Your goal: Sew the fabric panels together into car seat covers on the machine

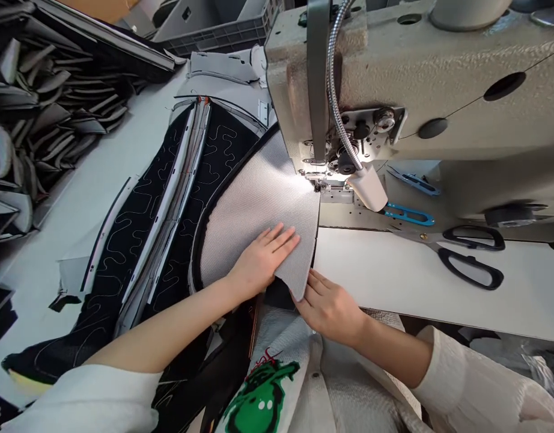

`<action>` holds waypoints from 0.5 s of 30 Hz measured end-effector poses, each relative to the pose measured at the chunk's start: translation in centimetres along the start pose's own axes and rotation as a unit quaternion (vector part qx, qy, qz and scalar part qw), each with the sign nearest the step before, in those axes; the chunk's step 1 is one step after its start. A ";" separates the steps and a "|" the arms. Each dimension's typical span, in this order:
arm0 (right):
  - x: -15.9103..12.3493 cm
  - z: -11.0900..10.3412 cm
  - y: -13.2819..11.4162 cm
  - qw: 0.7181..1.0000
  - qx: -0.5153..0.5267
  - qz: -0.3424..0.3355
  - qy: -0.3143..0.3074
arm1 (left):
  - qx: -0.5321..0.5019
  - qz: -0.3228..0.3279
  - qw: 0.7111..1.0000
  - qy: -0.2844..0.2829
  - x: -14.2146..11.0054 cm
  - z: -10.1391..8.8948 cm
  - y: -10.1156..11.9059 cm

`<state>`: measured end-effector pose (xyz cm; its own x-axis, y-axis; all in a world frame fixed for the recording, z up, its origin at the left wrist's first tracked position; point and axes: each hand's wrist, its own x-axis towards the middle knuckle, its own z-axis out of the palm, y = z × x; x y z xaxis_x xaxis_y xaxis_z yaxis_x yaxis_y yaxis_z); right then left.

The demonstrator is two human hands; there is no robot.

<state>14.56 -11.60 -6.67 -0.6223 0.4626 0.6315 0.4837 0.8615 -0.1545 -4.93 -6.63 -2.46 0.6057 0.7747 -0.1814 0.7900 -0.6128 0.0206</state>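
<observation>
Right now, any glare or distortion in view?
Head view: glare at the presser foot, beside the white lamp, washing out the nearby grey panel; dimmer beneath the machine arm; wide-angle stretch toward the edges; scissors look reasonably sharp.

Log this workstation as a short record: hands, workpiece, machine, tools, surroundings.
Left hand: flat on the grey mesh panel, fingers spread
Right hand: at the panel's lower corner
Workpiece: grey mesh panel, dark curved edging
Machine: sewing machine, lamp lit
Tools: black-handled scissors, two blue thread snips
Left side: black stitched fabric, piled pieces
Behind: grey crate
</observation>
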 end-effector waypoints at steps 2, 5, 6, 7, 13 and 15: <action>0.0 0.1 0.0 1.000 -0.007 -0.004 0.011 | -0.023 0.015 1.000 -0.005 0.1 0.2 0.0; 0.0 0.0 0.0 1.000 -0.017 -0.008 0.011 | -0.036 0.011 0.999 -0.003 0.3 0.4 0.3; 0.0 0.0 0.0 1.000 -0.019 -0.010 0.007 | -0.037 0.010 0.999 -0.004 0.5 0.4 0.3; 0.0 0.0 0.1 1.000 -0.020 -0.011 0.003 | -0.036 0.008 0.999 -0.007 0.7 0.3 0.3; 0.2 -0.4 0.8 0.999 -0.028 -0.025 -0.023 | -0.019 0.001 1.000 -0.016 2.5 -0.7 -0.5; 0.5 -0.4 1.3 0.999 -0.034 -0.025 -0.028 | -0.012 -0.002 1.000 -0.018 3.2 -1.0 -1.0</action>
<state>15.17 -10.32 -6.26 -0.6788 0.4320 0.5938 0.4906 0.8685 -0.0710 -3.64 -3.38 -2.10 0.5983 0.7714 -0.2166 0.7952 -0.6049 0.0422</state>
